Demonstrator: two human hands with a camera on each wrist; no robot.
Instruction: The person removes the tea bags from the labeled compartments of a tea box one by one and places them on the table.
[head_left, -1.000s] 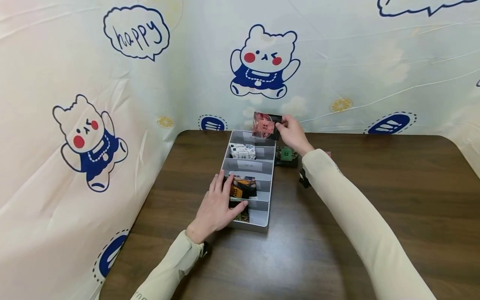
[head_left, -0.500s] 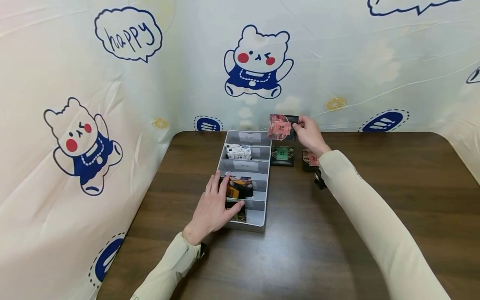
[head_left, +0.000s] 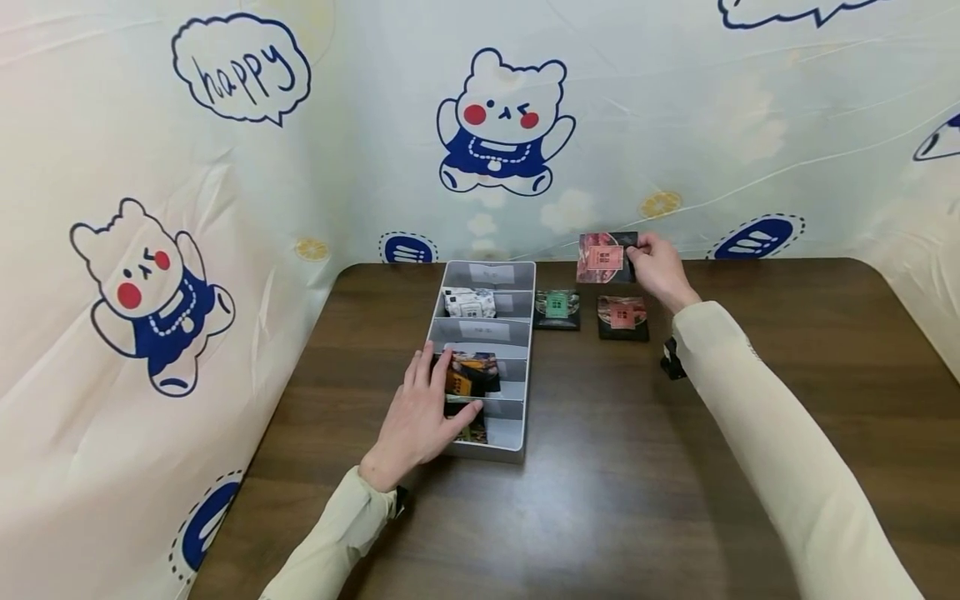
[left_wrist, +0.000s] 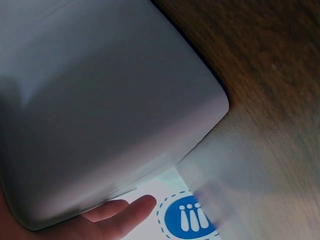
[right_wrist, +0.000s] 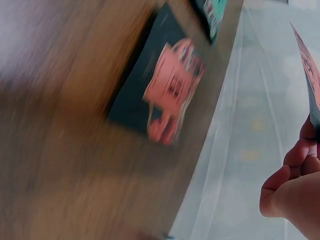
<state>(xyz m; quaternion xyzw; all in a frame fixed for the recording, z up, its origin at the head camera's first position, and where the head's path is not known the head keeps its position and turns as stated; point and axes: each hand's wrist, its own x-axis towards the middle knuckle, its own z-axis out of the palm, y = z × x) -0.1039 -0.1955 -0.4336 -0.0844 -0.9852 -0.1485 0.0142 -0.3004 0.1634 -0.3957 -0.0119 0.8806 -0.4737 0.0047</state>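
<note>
My right hand [head_left: 663, 271] pinches a black packet with a pink label [head_left: 603, 257] by its right end. The packet stands upright above the table's far edge, behind a matching black-and-pink packet [head_left: 622, 318] lying flat. In the right wrist view, the held packet [right_wrist: 311, 82] shows nearly edge-on. A black packet with a green label [head_left: 557, 310] lies against the right side of a long grey divided tray [head_left: 487, 454]. My left hand [head_left: 414, 423] rests on the tray's left rim, fingers extended and thumb reaching over the inside.
Inside the tray are white packets [head_left: 470, 303] in the second compartment from the back, black-and-orange packets [head_left: 476, 372] nearer me, and a dark packet [head_left: 472, 432] in the nearest compartment, partly hidden by the left hand. A printed curtain [head_left: 637, 125] hangs behind the brown table [head_left: 600, 500].
My right hand has carried the pink-labelled packet rightward from over the tray's far compartment, past the green packet. The flat pink packet has come into full view. The left hand stays on the tray.
</note>
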